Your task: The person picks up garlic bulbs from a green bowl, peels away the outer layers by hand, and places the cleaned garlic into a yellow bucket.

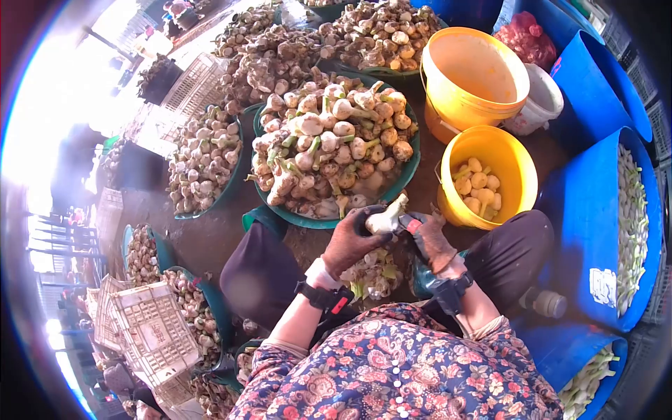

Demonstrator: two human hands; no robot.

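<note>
My left hand (350, 240), in a brown work glove, is closed around a whitish garlic bulb (383, 221) whose stem points up and right. My right hand (430, 241), gloved too, is closed on a small knife (411, 223), of which only a dark, short end and a red part show beside the bulb. Most of the knife is hidden by the fingers. Between my legs, below the hands, lies a pile of garlic peelings (376, 274). Just beyond the hands stands a green tub (323, 222) heaped with garlic bulbs (329, 133).
Right of the tub, a yellow bucket (523, 164) holds several peeled pale bulbs (479, 185). Behind it stand another yellow bucket (483, 45) and a white bucket (547, 98). Blue bins (570, 231) line the right side. Plastic crates (155, 332) and more garlic tubs (219, 308) stand left.
</note>
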